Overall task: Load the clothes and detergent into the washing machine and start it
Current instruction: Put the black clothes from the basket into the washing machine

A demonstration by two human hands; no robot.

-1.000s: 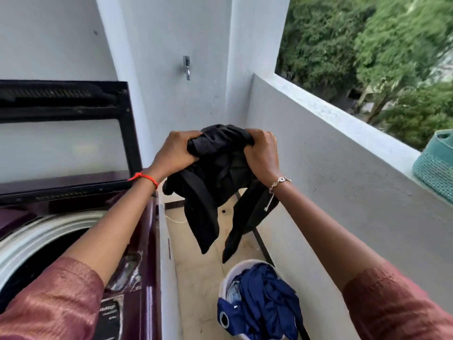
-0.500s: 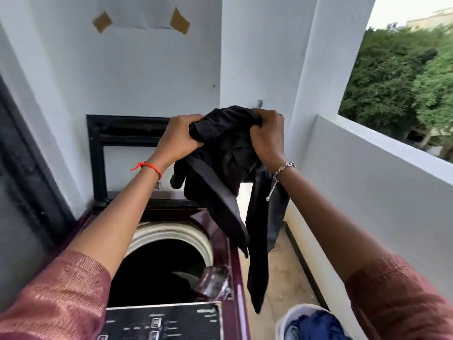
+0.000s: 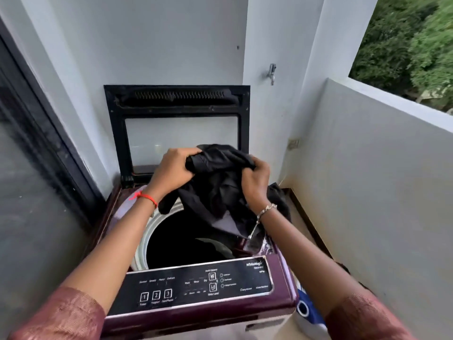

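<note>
Both hands' fingers (image 3: 182, 157) clutch black garment (image 3: 220, 187), its hem hiding drum (image 3: 171, 241) rim.

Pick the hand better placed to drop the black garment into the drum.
Left, probably. The left hand grips the black garment above the drum opening; the right hand holds it nearer the tub's right rim.

Both hands, the left hand (image 3: 174, 169) with a red thread at its wrist and the right hand (image 3: 255, 181) with a bracelet, clutch a bunched black garment (image 3: 220, 185) above the open drum (image 3: 186, 241) of a maroon top-loading washing machine (image 3: 282, 298), its lid (image 3: 177, 106) raised upright.
</note>
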